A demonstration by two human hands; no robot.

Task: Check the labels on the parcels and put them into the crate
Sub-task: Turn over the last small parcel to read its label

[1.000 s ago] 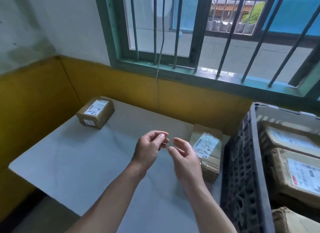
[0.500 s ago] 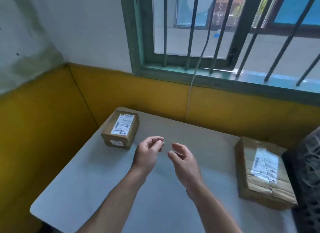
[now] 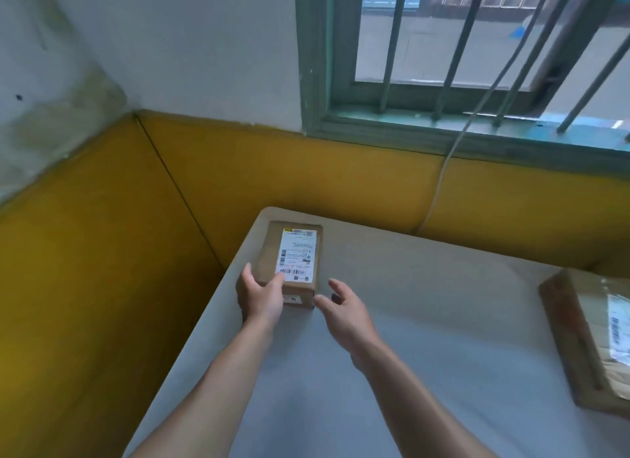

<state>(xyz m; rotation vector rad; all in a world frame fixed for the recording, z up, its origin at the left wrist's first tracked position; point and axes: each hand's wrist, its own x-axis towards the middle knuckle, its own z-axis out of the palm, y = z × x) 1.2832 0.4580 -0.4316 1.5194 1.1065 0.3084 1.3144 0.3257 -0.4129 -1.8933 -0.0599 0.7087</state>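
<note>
1. Head view, centre left of the frame: the small parcel (image 3: 294,265) lies flat at the far left corner of the pale surface (image 3: 426,348), with its white label (image 3: 297,256) facing up. The step in hand appears to be picking up this parcel so that its label can be checked.
2. The left hand (image 3: 260,297) is on the parcel's near left corner. Its thumb lies against the left side and its fingers (image 3: 276,281) curl over the top, reaching the lower edge of the label. It clasps the corner, though how firmly cannot be told.
3. The right hand (image 3: 344,316), at frame centre, holds nothing. Its fingers (image 3: 335,284) are spread and relaxed, and the thumb tip is just beside the parcel's near right corner, seemingly apart from it.
4. The next move probably calls for the right hand to close on the right side, so that both hands can lift the box and tilt the label towards the eyes.
5. A larger parcel (image 3: 586,341), wrapped in tape, lies at the right edge of the frame, well apart from the hands and untouched.
6. The crate is not in view, so the carry will need a turn away from this corner.
</note>
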